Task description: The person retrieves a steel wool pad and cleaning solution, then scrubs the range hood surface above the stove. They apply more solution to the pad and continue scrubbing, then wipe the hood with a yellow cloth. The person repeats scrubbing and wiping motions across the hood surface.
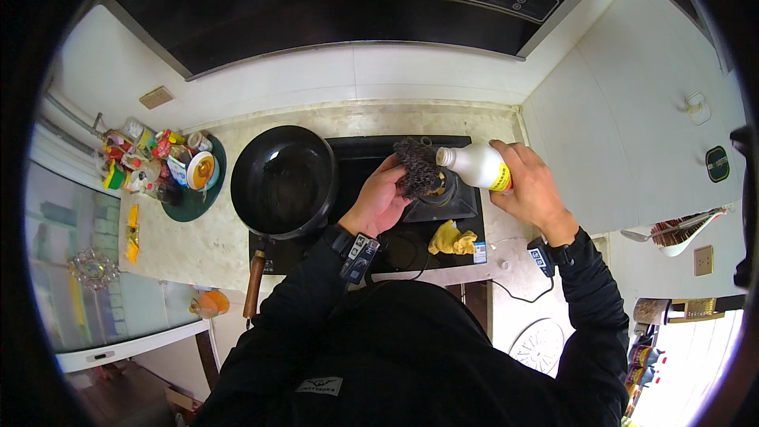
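Observation:
My left hand (379, 198) holds a dark steel-wool scourer (417, 167) above the right part of the black gas stove (367, 160). In my right hand (529, 187) is a white plastic bottle (474, 165) with a yellow and red label. It is tipped on its side, its uncapped mouth close to the scourer. Whether liquid is coming out cannot be made out. Under both hands is a burner (442, 196), partly hidden by the scourer and the bottle. A crumpled yellow cloth (452, 239) lies on the stove's front right.
A black wok (284, 181) covers the left burner, its wooden handle (255, 284) pointing toward me. Seasoning jars and bottles crowd a dark green round tray (213, 190) at left. A range hood (356, 18) hangs overhead. Utensils (682, 231) hang on the right wall.

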Action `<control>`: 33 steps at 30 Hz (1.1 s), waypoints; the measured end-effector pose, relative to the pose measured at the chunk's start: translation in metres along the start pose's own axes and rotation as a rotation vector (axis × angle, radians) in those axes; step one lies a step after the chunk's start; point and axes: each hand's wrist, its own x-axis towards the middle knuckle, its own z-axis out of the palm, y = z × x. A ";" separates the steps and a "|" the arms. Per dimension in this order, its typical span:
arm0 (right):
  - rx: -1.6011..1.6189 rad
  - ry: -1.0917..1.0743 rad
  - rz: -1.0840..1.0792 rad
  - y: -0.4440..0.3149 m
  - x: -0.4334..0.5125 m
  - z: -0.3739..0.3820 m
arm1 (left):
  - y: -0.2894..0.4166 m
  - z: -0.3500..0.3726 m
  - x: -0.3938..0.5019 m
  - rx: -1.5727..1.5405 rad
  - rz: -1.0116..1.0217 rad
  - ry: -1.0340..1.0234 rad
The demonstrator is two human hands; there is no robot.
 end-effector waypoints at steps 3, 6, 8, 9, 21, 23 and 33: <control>-0.044 -0.041 -0.006 -0.003 0.005 0.001 | 0.000 -0.004 -0.001 0.006 0.005 0.027; -0.089 -0.079 -0.005 -0.006 0.007 0.002 | -0.002 -0.005 -0.002 0.016 0.014 0.024; -0.113 -0.101 -0.008 -0.007 0.009 0.002 | -0.004 -0.004 -0.002 0.015 0.011 0.025; -0.116 -0.108 -0.010 -0.007 0.010 0.002 | -0.004 -0.004 -0.002 0.012 0.004 0.033; -0.174 -0.125 -0.030 -0.001 0.016 -0.004 | -0.007 -0.007 0.006 -0.003 0.013 -0.048; -0.193 -0.127 -0.047 -0.001 0.017 -0.004 | -0.006 -0.007 0.006 0.012 0.011 -0.012; -0.257 -0.121 -0.101 -0.006 0.029 -0.011 | -0.004 -0.004 0.008 0.054 0.025 0.068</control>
